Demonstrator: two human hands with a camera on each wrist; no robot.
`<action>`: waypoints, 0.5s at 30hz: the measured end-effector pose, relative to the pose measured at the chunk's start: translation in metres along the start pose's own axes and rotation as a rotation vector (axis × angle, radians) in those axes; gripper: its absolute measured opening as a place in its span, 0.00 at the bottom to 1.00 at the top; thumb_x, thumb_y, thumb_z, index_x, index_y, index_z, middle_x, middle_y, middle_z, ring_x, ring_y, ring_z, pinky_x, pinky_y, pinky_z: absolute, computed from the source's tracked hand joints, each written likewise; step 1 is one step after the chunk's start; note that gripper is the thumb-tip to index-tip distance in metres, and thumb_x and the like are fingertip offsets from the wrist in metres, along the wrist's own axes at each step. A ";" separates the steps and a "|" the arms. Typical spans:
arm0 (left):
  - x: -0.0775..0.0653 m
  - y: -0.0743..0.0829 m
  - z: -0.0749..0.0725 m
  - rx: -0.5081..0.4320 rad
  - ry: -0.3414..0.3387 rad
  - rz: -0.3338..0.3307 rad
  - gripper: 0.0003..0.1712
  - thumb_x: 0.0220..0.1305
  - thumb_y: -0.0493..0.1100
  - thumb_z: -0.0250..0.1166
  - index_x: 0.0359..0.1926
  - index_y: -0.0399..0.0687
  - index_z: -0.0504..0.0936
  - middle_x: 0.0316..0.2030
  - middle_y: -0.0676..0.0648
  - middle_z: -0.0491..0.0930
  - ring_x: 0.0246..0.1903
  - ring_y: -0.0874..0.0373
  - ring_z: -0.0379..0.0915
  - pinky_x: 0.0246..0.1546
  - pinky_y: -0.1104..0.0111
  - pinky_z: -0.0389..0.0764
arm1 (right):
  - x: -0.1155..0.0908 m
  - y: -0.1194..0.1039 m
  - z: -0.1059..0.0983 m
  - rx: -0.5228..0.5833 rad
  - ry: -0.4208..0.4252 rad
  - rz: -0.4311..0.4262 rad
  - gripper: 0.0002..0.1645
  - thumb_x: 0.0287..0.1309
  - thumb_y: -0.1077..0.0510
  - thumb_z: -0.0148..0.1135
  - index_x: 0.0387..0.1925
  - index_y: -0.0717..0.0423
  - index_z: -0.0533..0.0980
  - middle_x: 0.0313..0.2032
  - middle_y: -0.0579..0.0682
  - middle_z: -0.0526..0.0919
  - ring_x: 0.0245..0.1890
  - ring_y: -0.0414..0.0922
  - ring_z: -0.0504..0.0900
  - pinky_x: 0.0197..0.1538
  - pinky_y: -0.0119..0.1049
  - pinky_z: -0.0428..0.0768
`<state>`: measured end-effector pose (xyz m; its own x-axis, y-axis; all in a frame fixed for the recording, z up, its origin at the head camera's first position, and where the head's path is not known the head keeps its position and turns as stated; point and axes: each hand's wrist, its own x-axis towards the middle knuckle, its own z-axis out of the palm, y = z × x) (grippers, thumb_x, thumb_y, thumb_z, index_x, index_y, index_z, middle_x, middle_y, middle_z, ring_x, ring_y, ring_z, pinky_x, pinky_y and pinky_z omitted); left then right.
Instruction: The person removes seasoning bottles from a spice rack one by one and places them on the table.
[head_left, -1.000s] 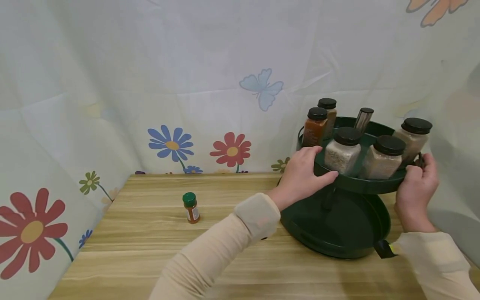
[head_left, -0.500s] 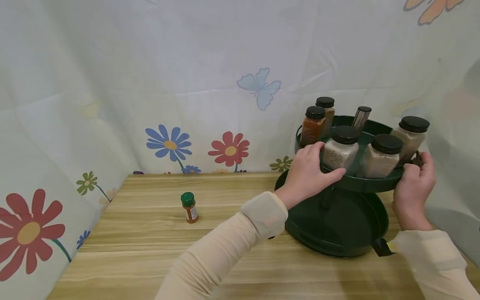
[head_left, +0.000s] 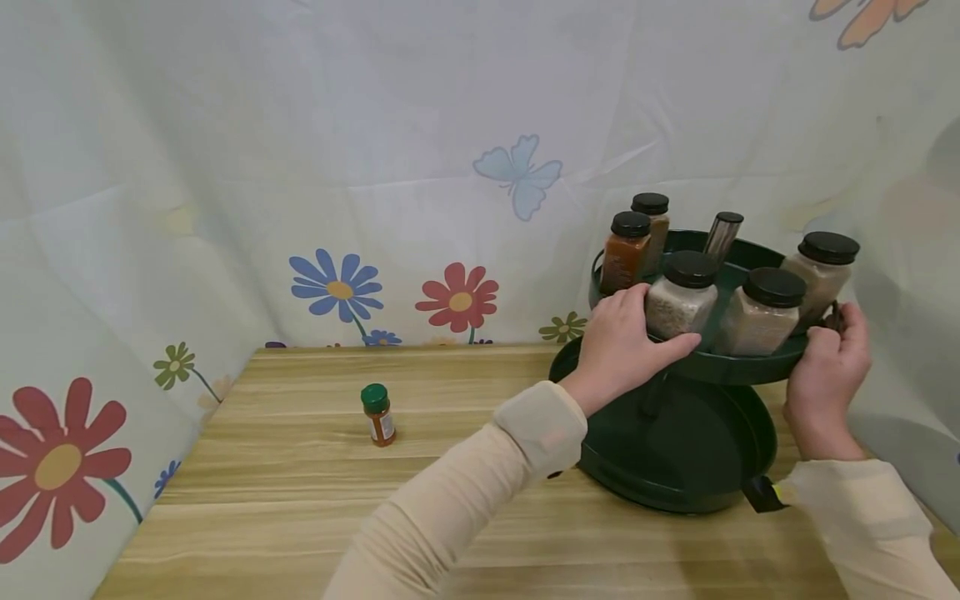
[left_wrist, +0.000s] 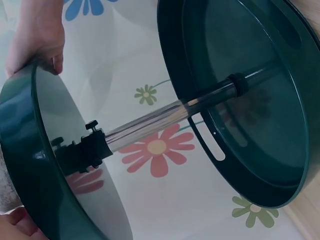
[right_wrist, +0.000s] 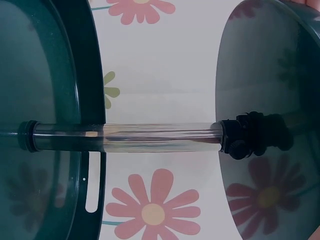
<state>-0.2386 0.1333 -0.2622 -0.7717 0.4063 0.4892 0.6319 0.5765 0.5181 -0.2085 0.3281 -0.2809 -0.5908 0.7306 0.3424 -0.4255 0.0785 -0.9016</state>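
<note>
Hands on the spice rack's upper tray (head_left: 750, 365).
Left hand (head_left: 626, 342) and right hand (head_left: 828, 375) curl fingers over opposite rims, gripping it; spice jars (head_left: 678, 302) ride on top.

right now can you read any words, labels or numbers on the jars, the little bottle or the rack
No text can be read.
Small green-capped bottle: it has a label, too small and blurred to read.
Black-lidded jars on the green rack: no label visible.
Rack trays: no markings visible.

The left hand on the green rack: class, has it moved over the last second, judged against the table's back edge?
Yes. The left hand has slid rightward and slightly up along the upper tray, relative to the table edge.
</note>
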 end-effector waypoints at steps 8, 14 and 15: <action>0.001 0.003 0.003 0.036 0.011 -0.025 0.40 0.52 0.67 0.58 0.58 0.46 0.65 0.48 0.53 0.72 0.48 0.61 0.66 0.53 0.71 0.67 | 0.000 0.000 0.000 -0.008 0.008 -0.014 0.29 0.58 0.65 0.30 0.62 0.58 0.59 0.63 0.53 0.60 0.61 0.40 0.57 0.59 0.19 0.54; 0.001 0.005 0.005 0.054 0.033 -0.025 0.39 0.51 0.68 0.58 0.55 0.46 0.67 0.44 0.55 0.73 0.45 0.63 0.67 0.53 0.72 0.66 | 0.000 0.000 0.000 0.005 0.006 -0.013 0.29 0.58 0.65 0.30 0.62 0.58 0.59 0.62 0.53 0.60 0.60 0.41 0.57 0.58 0.19 0.54; 0.001 0.005 0.005 0.053 0.037 -0.027 0.39 0.51 0.68 0.58 0.55 0.46 0.67 0.43 0.55 0.73 0.44 0.63 0.67 0.54 0.72 0.65 | 0.000 0.000 0.000 0.004 0.002 -0.011 0.29 0.58 0.65 0.30 0.62 0.58 0.59 0.63 0.53 0.60 0.61 0.41 0.57 0.59 0.19 0.54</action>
<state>-0.2365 0.1404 -0.2628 -0.7845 0.3639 0.5021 0.6056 0.6237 0.4943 -0.2082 0.3284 -0.2812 -0.5845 0.7310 0.3522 -0.4352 0.0840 -0.8964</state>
